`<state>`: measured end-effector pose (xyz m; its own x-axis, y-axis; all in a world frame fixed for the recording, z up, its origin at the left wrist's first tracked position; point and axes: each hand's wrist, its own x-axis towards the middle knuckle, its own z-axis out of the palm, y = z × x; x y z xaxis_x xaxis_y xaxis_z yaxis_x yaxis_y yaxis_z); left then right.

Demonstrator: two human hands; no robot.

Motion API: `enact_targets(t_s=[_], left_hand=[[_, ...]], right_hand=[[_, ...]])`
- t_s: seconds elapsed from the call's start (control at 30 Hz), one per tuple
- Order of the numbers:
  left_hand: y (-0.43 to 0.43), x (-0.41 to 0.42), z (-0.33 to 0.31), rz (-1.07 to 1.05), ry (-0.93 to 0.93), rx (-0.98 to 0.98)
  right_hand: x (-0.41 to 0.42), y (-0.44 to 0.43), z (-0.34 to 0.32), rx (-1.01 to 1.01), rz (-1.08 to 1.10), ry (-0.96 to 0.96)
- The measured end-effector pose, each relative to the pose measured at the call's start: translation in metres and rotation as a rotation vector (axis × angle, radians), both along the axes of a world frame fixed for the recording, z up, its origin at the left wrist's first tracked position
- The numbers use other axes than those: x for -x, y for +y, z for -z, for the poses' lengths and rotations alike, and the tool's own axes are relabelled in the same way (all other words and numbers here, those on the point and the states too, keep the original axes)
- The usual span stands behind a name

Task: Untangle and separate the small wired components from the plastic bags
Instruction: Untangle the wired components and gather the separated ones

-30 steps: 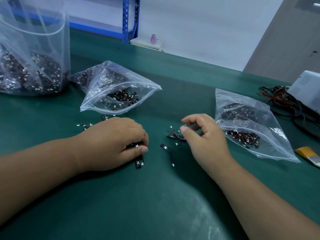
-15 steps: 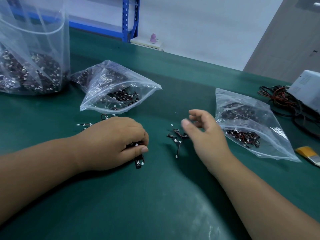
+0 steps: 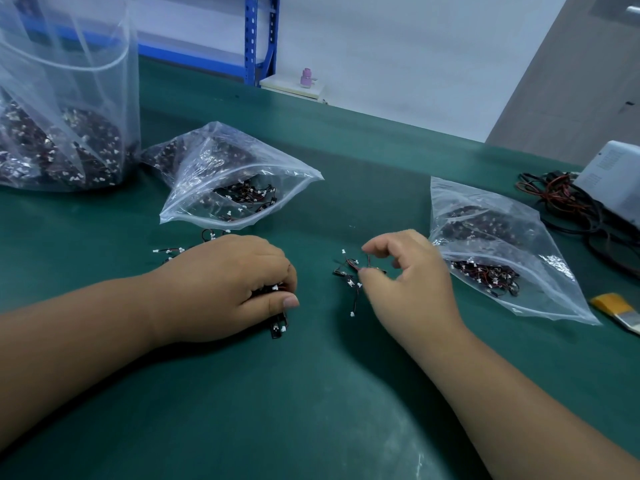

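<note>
My left hand [image 3: 235, 282] rests on the green mat, its fingers and thumb curled round a bunch of small black wired components [image 3: 278, 327] with white plugs. A small tangle of wired components [image 3: 348, 271] lies between my hands. My right hand [image 3: 408, 271] hovers over that tangle, thumb and fingertips pinching its red and black wires. One open clear bag [image 3: 235, 188] of components lies beyond my left hand. A second clear bag [image 3: 495, 251] lies just right of my right hand. A few loose components [image 3: 169, 251] lie left of my left hand.
A tall clear bag [image 3: 65, 133] full of components stands at the far left. A coil of red and black cables [image 3: 568, 209] and a white device [image 3: 613, 178] sit at the right edge. A yellow-handled brush [image 3: 616, 306] lies near the right bag.
My right hand dropped back onto the small tangle and closed its fingertips on the wires. The left hand stayed put with its bunch.
</note>
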<state>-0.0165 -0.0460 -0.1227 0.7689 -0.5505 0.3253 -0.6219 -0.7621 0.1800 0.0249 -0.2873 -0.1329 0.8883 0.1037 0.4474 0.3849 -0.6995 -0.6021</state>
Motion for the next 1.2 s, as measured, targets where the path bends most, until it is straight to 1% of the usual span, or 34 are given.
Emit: enact_targets(t_s=[0.1,0.17,0.27,0.4,0.47,0.7,0.9,1.1,1.2], left_hand=[[0.0,0.0,0.0,-0.002,0.001,-0.004],[0.0,0.0,0.0,-0.007,0.004,-0.008],[0.0,0.0,0.0,-0.007,0.003,-0.004],[-0.001,0.001,-0.001,-0.005,-0.005,0.001],[-0.001,0.001,-0.001,-0.005,-0.004,0.006],[-0.001,0.002,0.0,-0.006,0.015,0.019],[-0.001,0.003,-0.001,0.002,0.013,0.036],[0.0,0.007,-0.003,0.008,0.03,0.012],[0.0,0.007,-0.003,0.015,0.023,-0.016]], right_hand=[[0.003,0.005,0.0,0.28,0.044,0.101],[0.002,0.005,-0.001,0.331,0.076,0.176],[-0.001,0.004,-0.002,0.289,0.128,0.228],[-0.002,0.003,0.0,0.349,0.163,0.229],[-0.002,0.003,0.0,0.342,0.163,0.229],[0.003,0.003,0.0,0.206,0.06,0.233],[0.011,0.005,-0.002,0.216,-0.041,0.202],[0.009,0.006,0.001,0.187,-0.087,0.225],[0.004,0.005,0.004,0.209,-0.112,0.176]])
